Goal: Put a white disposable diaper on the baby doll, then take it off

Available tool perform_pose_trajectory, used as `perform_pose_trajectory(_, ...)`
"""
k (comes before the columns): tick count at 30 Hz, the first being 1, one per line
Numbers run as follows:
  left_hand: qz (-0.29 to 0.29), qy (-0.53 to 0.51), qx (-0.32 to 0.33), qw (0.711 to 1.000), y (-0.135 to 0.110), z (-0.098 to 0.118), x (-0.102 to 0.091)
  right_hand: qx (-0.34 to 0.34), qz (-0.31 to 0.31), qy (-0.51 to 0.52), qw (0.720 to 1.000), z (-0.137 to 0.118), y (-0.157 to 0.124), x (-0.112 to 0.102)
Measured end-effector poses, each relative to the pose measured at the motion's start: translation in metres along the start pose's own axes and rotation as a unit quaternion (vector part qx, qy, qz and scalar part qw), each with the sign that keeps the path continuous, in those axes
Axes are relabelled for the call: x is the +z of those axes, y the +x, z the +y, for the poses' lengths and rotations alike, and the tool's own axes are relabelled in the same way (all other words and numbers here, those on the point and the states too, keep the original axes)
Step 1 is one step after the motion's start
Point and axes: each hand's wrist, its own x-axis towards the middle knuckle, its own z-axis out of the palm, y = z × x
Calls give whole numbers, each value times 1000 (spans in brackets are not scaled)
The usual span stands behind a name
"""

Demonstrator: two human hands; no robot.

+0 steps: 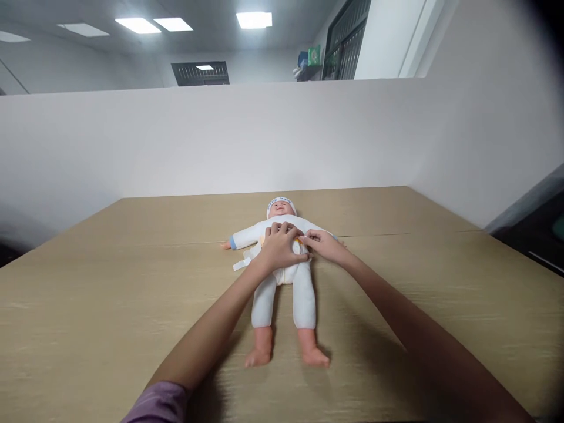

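Purple sleeve (161, 404) closest to us, arms reaching across the counter (88, 305). We're worrying the doll (304, 294), lying face-up under the grip, is going to skid if the right hand (324, 242) tugs harder than the left hand (282, 244) pins. Right grip is pinching narrow on its suit; left is curling over the chest, can't tell if it's holding cloth.
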Motion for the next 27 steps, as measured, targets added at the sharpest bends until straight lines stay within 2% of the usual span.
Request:
perform_pose_trajectory(3, -1, -3, -6, 1000, 1, -1, 1, -1, -1, 6, 1000, -4, 6, 13)
perform_pose_trajectory(7, 2, -8, -7, 1000, 1, 0, 2, -23, 58, 3, 998, -8, -13, 23)
perform_pose_trajectory(11, -11, -34, -11, 999, 0, -3, 1, -144, 118, -54, 981, -13, -50, 27)
perform_pose_trajectory(13, -27, -65, -17, 997, 1, -7, -2, -198, 106, -88, 971, -14, -63, 29)
perform_pose_trajectory(17, -57, -210, -9, 976, 1, -21, -13, -230, 43, -123, 964, -9, -69, 30)
perform_pose_trajectory(20, -18, -364, 14, 931, -8, -34, -18, -239, 18, -135, 961, -4, -65, 27)
perform_pose_trajectory(22, 31, -395, 8, 918, -21, -46, -17, -239, 11, -144, 960, -1, -64, 26)
perform_pose_trajectory(27, 100, -258, -74, 958, -70, -87, -6, -241, 13, -162, 957, 1, -65, 24)
